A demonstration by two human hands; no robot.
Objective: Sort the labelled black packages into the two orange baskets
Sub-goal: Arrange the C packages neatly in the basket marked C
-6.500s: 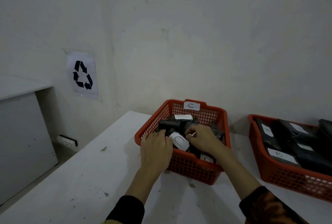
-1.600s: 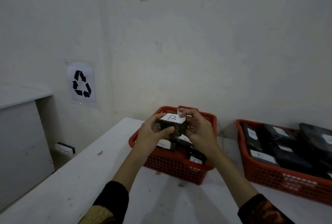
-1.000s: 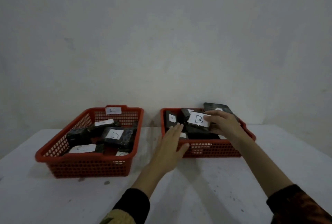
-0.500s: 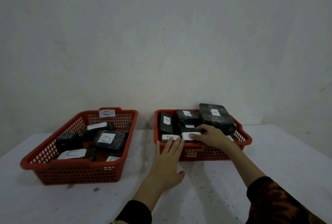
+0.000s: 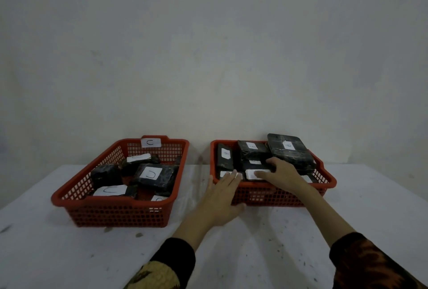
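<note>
Nearest the camera, two dark sleeves enter from the bottom edge over a white speckled table (image 5: pixel 266 254); the left hand (image 5: pixel 221 198) reaches forward with straight fingers, flat and holding nothing, its fingertips at the near rim of the right orange basket (image 5: pixel 278 196); the right hand (image 5: pixel 281 174) lies inside that basket, fingers spread and relaxed over a black package with a white label (image 5: pixel 253 174) at the front row, resting on it rather than gripping it; whether the thumb hooks under the package cannot be told; behind it in the same basket sit more black packages, one narrow and marked B (image 5: pixel 224 156) at the left, one in the middle (image 5: pixel 252 152), and a larger one (image 5: pixel 290 150) tilted up against the back right corner; to the left, near but apart, stands the left orange basket (image 5: pixel 115 212), tagged C (image 5: pixel 150 142) on its far wall, holding several black packages labelled C (image 5: pixel 154 176); beyond both rises a plain pale wall (image 5: pixel 208 57)
</note>
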